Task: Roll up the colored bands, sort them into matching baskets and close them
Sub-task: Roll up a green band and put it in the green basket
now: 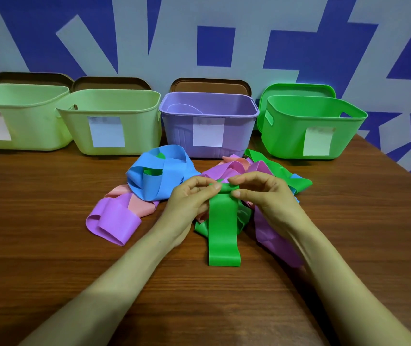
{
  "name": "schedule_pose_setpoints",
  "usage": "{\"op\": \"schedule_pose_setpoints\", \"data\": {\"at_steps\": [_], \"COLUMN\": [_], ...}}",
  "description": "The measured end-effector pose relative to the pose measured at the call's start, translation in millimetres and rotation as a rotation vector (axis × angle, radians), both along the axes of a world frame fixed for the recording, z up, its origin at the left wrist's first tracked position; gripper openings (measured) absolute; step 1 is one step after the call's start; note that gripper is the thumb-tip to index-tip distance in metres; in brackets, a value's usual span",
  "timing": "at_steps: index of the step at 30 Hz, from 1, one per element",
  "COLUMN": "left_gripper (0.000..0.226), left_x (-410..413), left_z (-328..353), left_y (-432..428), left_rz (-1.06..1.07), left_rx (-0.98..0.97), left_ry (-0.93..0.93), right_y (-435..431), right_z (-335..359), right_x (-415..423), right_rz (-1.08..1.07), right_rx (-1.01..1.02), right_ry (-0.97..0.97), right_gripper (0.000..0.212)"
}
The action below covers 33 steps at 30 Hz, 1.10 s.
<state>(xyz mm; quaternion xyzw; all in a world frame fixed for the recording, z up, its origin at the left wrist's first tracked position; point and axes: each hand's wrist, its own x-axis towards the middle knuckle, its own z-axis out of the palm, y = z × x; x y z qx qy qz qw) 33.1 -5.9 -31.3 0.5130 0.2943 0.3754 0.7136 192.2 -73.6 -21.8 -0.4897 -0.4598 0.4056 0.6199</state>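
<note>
Two hands share one green band [223, 233]: the left hand [189, 198] pinches its rolled end from 9 o'clock and the right hand [262, 193] from 3 o'clock, each grip clenched on the roll. Its loose tail lies flat on the bench [49, 245] toward 6 o'clock. A blue band [159, 176], a purple band [114, 221] and a pink band [142, 206] lie tangled around it; their full count cannot be told. Four open baskets stand at 12 o'clock: a far-left pale green basket [22, 136], a second pale green basket [74, 131], a purple basket [174, 131] and a bright green basket [287, 136]. Three brown lids [210, 83] and one green lid [297, 89] lean behind them.

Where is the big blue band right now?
In the head view, the blue band lies on the table just left of centre, in front of the purple basket, beside the left hand.
</note>
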Motion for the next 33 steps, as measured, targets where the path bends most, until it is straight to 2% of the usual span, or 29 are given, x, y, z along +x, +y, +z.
{"op": "schedule_pose_setpoints", "data": {"at_steps": [7, 11, 17, 20, 23, 26, 31, 33], "left_gripper": [0.017, 0.021, 0.027, 0.036, 0.036, 0.040, 0.032, 0.019], "left_x": [-0.6, -2.3, -1.8, -2.1, -2.4, -2.3, -0.8, -0.1], "left_z": [-2.5, -0.4, -2.4, -2.1, 0.8, 3.1, 3.6, 4.5], "left_y": [2.0, 0.6, 0.1, -0.5, -1.7, -2.1, -4.6, -3.9], "left_rz": [0.018, 0.020, 0.015, 0.018, 0.004, 0.002, -0.020, -0.011], "left_rx": [0.106, 0.129, 0.115, 0.147, 0.162, 0.161, 0.029, -0.002], "left_ry": [-0.003, -0.013, -0.026, -0.022, -0.041, -0.036, -0.022, -0.038], "right_y": [-2.0, -0.6, -2.8, -2.5, -2.9, -4.2, -5.0, -4.6], "right_z": [-0.3, 1.5, 2.6, 2.0, 2.3, 4.4, 6.2, 5.9], "right_x": [-1.9, -5.8, -4.9, -4.9, -3.9, -3.6, -4.5, -4.6], "right_rz": [0.023, 0.069, 0.094, 0.099, 0.091, 0.080, 0.066, 0.056], "right_rx": [-0.113, -0.155, -0.188, -0.159, -0.114, -0.097, -0.068, -0.058], "right_ry": [-0.091, 0.066, 0.029, 0.044, 0.107, 0.126, 0.124, 0.110], "right_gripper": [0.047, 0.038, 0.014, 0.018, 0.012, 0.020, 0.025, 0.026]}}
